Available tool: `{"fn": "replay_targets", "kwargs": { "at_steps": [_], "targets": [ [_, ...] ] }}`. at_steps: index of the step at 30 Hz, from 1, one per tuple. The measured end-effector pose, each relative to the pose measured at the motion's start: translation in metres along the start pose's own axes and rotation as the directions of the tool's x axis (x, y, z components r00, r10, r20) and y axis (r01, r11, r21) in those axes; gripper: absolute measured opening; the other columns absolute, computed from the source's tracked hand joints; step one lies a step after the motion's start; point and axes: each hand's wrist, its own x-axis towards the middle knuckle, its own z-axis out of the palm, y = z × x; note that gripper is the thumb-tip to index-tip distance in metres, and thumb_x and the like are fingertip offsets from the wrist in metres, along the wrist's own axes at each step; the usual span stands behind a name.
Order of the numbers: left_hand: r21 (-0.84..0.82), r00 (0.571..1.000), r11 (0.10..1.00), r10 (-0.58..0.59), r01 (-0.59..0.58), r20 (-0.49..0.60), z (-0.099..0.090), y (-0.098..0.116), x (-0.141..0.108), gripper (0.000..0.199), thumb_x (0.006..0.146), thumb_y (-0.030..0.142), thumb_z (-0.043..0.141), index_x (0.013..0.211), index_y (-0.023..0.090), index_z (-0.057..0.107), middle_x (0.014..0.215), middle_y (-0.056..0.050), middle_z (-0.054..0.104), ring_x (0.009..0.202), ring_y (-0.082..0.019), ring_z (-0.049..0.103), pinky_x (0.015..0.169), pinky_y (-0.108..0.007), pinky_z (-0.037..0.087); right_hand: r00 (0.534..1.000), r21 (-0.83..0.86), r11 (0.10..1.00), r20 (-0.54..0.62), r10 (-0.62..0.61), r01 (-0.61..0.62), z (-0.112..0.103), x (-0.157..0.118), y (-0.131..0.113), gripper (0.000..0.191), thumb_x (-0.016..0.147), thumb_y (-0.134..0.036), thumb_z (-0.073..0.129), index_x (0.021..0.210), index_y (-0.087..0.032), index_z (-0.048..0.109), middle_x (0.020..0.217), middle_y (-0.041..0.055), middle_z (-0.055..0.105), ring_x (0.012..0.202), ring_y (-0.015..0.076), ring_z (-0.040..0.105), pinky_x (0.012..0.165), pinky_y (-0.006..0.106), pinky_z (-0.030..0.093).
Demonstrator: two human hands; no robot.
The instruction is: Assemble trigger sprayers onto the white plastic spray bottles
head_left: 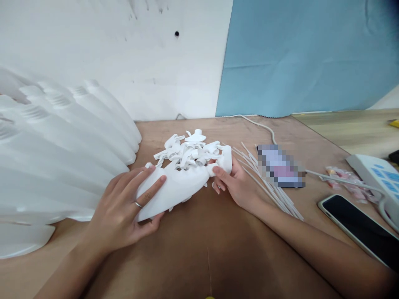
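Observation:
A white plastic bottle [174, 187] lies tilted between my hands, its neck pointing right. My left hand [121, 207], with a ring on one finger, grips the bottle's base end, thumb below and fingers across the top. At the neck, my right hand [238, 187] is closed around a white trigger spray head [227, 160], thumb against the collar. The spray head meets the bottle's mouth; how far it is screwed on cannot be seen. Just behind the bottle is a heap of loose white trigger spray heads [187, 153], partly hidden by it.
Several white bottles [77, 137] without caps stand packed at left. Thin white tubes [271, 191] lie right of my right hand, beside a blurred-out phone [279, 166] on a cable [260, 123]. Farther right are a dark-screened phone [358, 226], wrapped sweets [346, 185] and a white device [380, 172].

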Motion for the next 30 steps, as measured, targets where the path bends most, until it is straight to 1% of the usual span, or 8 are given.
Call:
{"fn": "replay_targets", "kwargs": {
  "at_steps": [3,9,13,17,21,25,28,30],
  "targets": [
    [0.003,1.0,1.0,0.0,0.0,0.005,0.0002,0.0004,0.0006,0.081,0.08,0.029,0.071,0.152,0.031,0.035,0.151,-0.015,0.045,0.132,-0.04,0.049,0.103,-0.056,0.044,0.999,-0.005,0.999,0.039,-0.033,0.033,0.0012,-0.0041,-0.0017,0.04,0.082,-0.034,0.077,0.114,-0.028,0.052,0.112,0.0009,0.063,0.051,0.006,0.047,0.044,0.026,0.047],
    [-0.025,1.0,1.0,0.005,-0.006,-0.008,0.0016,-0.0002,-0.0005,0.079,0.081,0.03,0.07,0.151,0.03,0.035,0.15,-0.015,0.045,0.132,-0.038,0.049,0.104,-0.055,0.044,0.999,-0.055,0.998,0.011,-0.04,0.041,-0.001,-0.0053,0.0032,0.035,0.089,-0.04,0.069,0.114,-0.025,0.05,0.082,-0.0048,0.058,0.045,0.0043,0.04,0.04,0.022,0.041],
    [-0.022,1.0,1.0,0.005,-0.005,-0.02,0.002,-0.0007,-0.0007,0.079,0.079,0.029,0.071,0.15,0.028,0.037,0.15,-0.017,0.046,0.131,-0.039,0.05,0.103,-0.056,0.044,0.994,-0.06,0.995,0.069,-0.079,0.084,-0.0021,-0.0053,0.006,0.039,0.088,-0.037,0.071,0.117,-0.025,0.047,0.087,-0.0032,0.059,0.051,0.0072,0.051,0.051,0.027,0.051],
    [-0.011,0.999,1.0,0.025,-0.025,-0.039,0.0019,-0.0002,-0.0009,0.078,0.077,0.029,0.073,0.148,0.026,0.042,0.147,-0.018,0.048,0.13,-0.041,0.051,0.101,-0.057,0.045,0.998,-0.118,0.991,0.021,-0.053,0.055,-0.001,-0.0063,0.0049,0.037,0.088,-0.04,0.071,0.114,-0.025,0.048,0.076,-0.0063,0.055,0.045,0.0062,0.044,0.046,0.026,0.048],
    [-0.007,0.998,1.0,0.028,-0.029,-0.048,0.002,0.0004,-0.0015,0.077,0.077,0.028,0.073,0.148,0.026,0.043,0.147,-0.018,0.049,0.129,-0.04,0.052,0.101,-0.057,0.046,0.995,-0.103,0.99,0.037,-0.089,0.093,0.0002,-0.0071,0.0033,0.038,0.088,-0.041,0.07,0.114,-0.025,0.046,0.076,-0.0054,0.057,0.048,0.0082,0.05,0.05,0.027,0.05],
    [0.003,0.998,0.999,0.04,-0.04,-0.055,0.0016,0.0006,-0.0014,0.077,0.077,0.029,0.074,0.148,0.025,0.043,0.146,-0.019,0.049,0.129,-0.041,0.052,0.1,-0.057,0.046,0.998,-0.112,0.992,0.027,-0.061,0.064,0.001,-0.0074,0.0013,0.037,0.09,-0.042,0.068,0.114,-0.024,0.047,0.067,-0.0078,0.053,0.044,0.007,0.044,0.045,0.025,0.046],
    [0.005,0.997,0.999,0.046,-0.046,-0.057,0.0017,0.0008,-0.0007,0.077,0.076,0.028,0.074,0.147,0.024,0.044,0.146,-0.019,0.05,0.129,-0.041,0.052,0.099,-0.057,0.046,0.996,-0.094,0.993,0.044,-0.074,0.078,0.0011,-0.0075,0.0004,0.044,0.089,-0.041,0.069,0.122,-0.025,0.044,0.066,-0.0085,0.051,0.045,0.0084,0.044,0.048,0.027,0.049],
    [0.005,0.998,0.999,0.047,-0.047,-0.052,0.0019,0.001,-0.0004,0.077,0.077,0.028,0.074,0.147,0.024,0.044,0.145,-0.019,0.05,0.129,-0.041,0.052,0.099,-0.057,0.046,0.999,-0.124,0.991,0.027,-0.036,0.039,0.0011,-0.0074,0.0003,0.04,0.089,-0.042,0.068,0.118,-0.024,0.046,0.063,-0.0083,0.05,0.047,0.0095,0.046,0.046,0.025,0.047]
  ]
}}
